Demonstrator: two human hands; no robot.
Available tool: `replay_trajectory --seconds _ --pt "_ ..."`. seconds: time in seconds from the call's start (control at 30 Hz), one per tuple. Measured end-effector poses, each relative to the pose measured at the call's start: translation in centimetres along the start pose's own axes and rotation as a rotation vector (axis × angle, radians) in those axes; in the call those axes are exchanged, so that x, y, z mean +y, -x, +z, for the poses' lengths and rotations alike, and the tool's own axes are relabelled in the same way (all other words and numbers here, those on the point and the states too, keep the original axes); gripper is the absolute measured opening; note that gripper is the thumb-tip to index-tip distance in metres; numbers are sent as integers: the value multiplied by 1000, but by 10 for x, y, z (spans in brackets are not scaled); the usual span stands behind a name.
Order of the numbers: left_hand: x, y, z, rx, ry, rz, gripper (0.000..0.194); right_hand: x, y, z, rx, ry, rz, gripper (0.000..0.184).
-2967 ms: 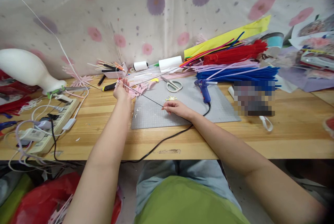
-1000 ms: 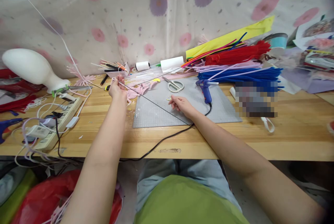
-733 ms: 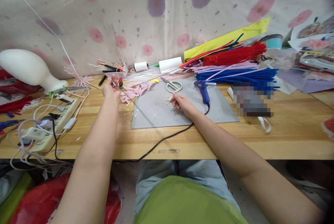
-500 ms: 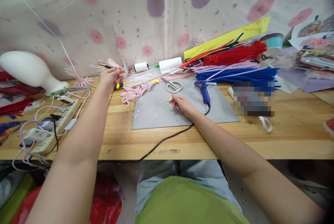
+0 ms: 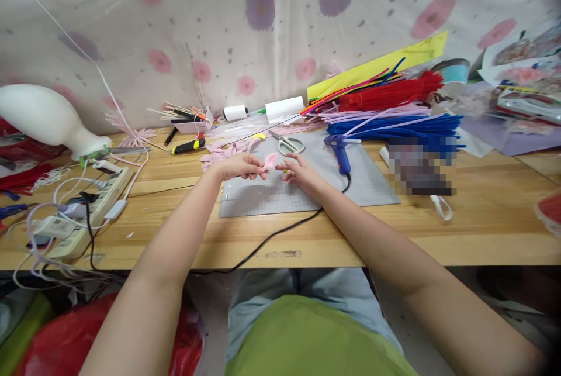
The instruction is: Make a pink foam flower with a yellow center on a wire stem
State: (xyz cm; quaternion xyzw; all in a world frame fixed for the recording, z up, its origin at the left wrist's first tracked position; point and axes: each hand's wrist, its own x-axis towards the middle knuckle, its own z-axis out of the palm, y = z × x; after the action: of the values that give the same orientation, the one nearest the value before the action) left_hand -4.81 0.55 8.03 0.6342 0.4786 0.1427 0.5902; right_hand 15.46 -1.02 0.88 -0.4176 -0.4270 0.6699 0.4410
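Note:
My left hand (image 5: 245, 166) is closed in a pinch over the grey cutting mat (image 5: 258, 203). It grips a pink petal-like piece (image 5: 272, 159) on a thin dark stem, which trails left over the table. Facing it a short gap away is my right hand (image 5: 304, 174), with its index finger stretched toward the pink piece. A small yellow tuft (image 5: 287, 173) shows at its thumb and fingers, mostly hidden. Behind the hands lie scissors (image 5: 291, 144) and crumpled pink pieces (image 5: 221, 154). A blue glue gun (image 5: 340, 154) rests right of my right hand.
Bundles of blue (image 5: 394, 126) and red pipe cleaners (image 5: 390, 92) lie at the back right. A yellow-black utility knife (image 5: 187, 146) lies at left, near a box of sticks (image 5: 193, 121). A power strip (image 5: 94, 212) with cables and a white foam head (image 5: 48, 121) occupy the far left.
My left hand has come from the stick box at the back left to the mat, bringing the pink piece and its stem. My right hand has stayed about in place, its fingers somewhat more spread.

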Motion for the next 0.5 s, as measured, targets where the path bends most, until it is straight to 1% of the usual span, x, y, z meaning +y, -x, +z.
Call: replay_trajectory --seconds 0.07,0.1,0.17,0.27,0.4,0.5 --pt "0 -2 9 -52 -18 10 18 -1 -1 7 -23 -100 36 45" --pt "1 -2 13 -57 -25 13 19 -2 -2 10 -29 -129 49 45" --pt "0 -3 19 -39 -28 22 21 -2 -7 16 -29 -151 66 37" --pt "-4 -3 26 42 13 57 24 -3 -15 21 2 -142 48 28" --pt "-10 -4 34 172 92 96 30 -7 -25 22 49 -114 -15 27" --pt "-11 -5 38 233 122 104 33 -9 -28 23 75 -73 -30 27"
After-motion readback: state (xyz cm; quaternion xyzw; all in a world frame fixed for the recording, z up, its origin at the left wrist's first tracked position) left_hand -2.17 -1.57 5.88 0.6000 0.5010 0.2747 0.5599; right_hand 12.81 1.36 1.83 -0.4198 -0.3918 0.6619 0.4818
